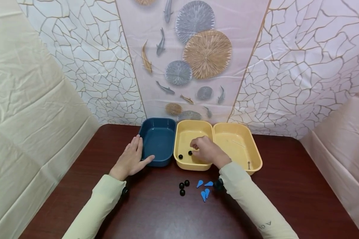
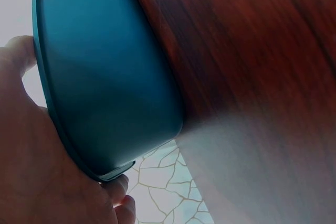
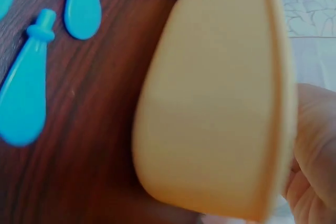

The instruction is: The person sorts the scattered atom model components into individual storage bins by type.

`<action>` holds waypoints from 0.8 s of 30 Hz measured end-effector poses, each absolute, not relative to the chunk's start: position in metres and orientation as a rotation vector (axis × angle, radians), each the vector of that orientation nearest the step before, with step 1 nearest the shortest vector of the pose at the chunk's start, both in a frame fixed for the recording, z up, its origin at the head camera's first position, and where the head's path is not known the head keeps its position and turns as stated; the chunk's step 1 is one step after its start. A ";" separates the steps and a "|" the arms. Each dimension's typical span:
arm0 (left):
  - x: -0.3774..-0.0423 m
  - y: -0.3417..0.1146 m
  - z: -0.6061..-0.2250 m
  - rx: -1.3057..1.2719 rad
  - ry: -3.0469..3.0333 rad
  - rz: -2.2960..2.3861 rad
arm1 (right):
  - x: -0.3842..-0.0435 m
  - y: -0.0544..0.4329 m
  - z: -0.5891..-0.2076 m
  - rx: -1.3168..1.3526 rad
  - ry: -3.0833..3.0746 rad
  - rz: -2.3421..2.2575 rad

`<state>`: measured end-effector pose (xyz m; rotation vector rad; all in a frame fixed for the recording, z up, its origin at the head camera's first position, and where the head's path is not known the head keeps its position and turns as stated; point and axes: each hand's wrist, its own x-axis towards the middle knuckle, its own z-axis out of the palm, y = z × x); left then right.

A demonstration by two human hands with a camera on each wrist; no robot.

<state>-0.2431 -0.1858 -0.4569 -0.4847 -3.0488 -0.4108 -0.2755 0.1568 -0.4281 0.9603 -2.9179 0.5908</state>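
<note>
We see the left hand (image 1: pixel 131 158) resting on the edge of the blue box (image 1: pixel 157 139). Its fingers are straight and close together, and its thumb sticks out to the side. The box sits just to the right of this hand.

We see the right hand (image 1: pixel 207 151) over the middle yellow box (image 1: pixel 194 167), with its fingers bent. We cannot tell if it is holding something. Two black balls (image 1: pixel 180 156) are in this box, to the left of the right hand. One is right by its thumb and the other is a bit farther left.

To the right of the right hand we find another yellow box (image 1: pixel 227 132), side by side with the middle one. A small gray stick (image 1: pixel 249 165) is inside it, near its front.

In front of the middle box, on the near side of the right hand, three more black balls (image 1: pixel 182 192) are close together on the brown table (image 1: pixel 155 212). Just right of them, near the right sleeve (image 1: pixel 242 186), we count four blue drop shapes (image 1: pixel 208 184). Up close, we see that one has a little neck with a ring round it.
</note>
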 end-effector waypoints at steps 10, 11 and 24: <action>-0.243 -0.187 -0.456 -0.473 -3.058 -0.416 | -0.254 0.167 -0.398 1.022 -2.888 0.558; -0.243 -0.187 -0.456 -0.472 -3.058 -0.417 | -0.251 0.168 -0.396 1.026 -2.889 0.560; -0.244 -0.185 -0.457 -0.493 -3.041 -0.420 | -0.208 0.179 -0.382 1.132 -2.805 0.535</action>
